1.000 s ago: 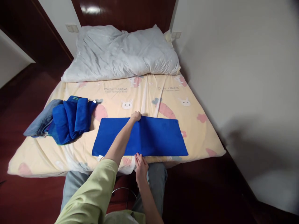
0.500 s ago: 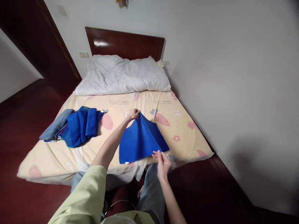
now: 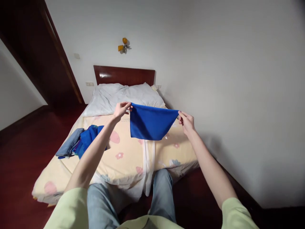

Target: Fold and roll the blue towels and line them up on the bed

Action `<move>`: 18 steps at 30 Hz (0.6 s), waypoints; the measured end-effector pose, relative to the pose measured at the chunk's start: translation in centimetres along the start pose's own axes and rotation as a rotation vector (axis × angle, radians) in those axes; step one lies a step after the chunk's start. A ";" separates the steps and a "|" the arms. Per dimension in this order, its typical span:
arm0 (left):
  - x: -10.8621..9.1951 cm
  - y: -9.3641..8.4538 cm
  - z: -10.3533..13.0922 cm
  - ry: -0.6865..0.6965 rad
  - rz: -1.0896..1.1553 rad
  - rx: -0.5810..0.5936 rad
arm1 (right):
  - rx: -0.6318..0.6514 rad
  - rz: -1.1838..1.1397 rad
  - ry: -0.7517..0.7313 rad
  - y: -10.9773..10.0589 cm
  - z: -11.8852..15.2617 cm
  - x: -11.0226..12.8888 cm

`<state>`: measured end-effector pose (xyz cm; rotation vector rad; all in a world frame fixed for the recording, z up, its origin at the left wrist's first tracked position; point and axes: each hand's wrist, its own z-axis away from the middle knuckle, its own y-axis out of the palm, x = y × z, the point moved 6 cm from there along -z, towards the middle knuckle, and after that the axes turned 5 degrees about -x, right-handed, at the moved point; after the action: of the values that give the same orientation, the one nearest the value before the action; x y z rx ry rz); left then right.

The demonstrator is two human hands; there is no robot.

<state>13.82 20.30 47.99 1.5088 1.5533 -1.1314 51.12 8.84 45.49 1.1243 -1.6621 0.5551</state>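
Observation:
A blue cloth [image 3: 150,122] hangs in the air above the bed, stretched between my two hands. My left hand [image 3: 122,110] pinches its upper left corner. At the upper right corner my right hand [image 3: 187,121] grips it between thumb and fingers. The top edge runs nearly straight and the rest drops down, slanting in on the right. To the left on the bed lie a heap of blue cloth [image 3: 89,138], partly hidden behind my left forearm, and folded denim [image 3: 69,143] beside it.
The bed [image 3: 119,170] has a pale yellow sheet with pink prints. A crumpled white quilt or pillow [image 3: 111,97] lies by the dark wooden headboard [image 3: 126,75]. A wall lamp [image 3: 124,46] hangs above. A white wall [image 3: 238,95] stands to the right.
The blue cloth has been lifted off the bed and spread in the air. My right hand has risen and taken its right corner. My view has tilted up.

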 end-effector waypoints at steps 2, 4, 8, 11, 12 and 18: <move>-1.8 -1.7 1.2 0.015 -0.006 -0.037 | 0.043 0.002 0.019 1.1 -0.3 1.7; -3.1 -3.3 2.6 0.012 -0.010 -0.073 | 0.099 0.003 0.048 2.0 0.2 2.9; -4.5 -5.9 5.6 -0.020 -0.014 -0.084 | 0.204 -0.005 0.125 3.0 2.4 4.0; -4.4 -7.0 8.2 -0.062 -0.029 -0.013 | 0.238 0.010 0.214 2.8 4.9 4.2; -4.1 -7.3 9.2 -0.079 -0.040 0.010 | 0.253 0.013 0.246 2.6 5.9 4.2; -1.3 -8.5 14.9 -0.223 -0.029 0.095 | 0.333 0.053 0.444 1.1 10.8 3.5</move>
<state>4.04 6.59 44.44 1.3719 1.3901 -1.3577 44.82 -0.58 44.69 1.0934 -1.2423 1.0626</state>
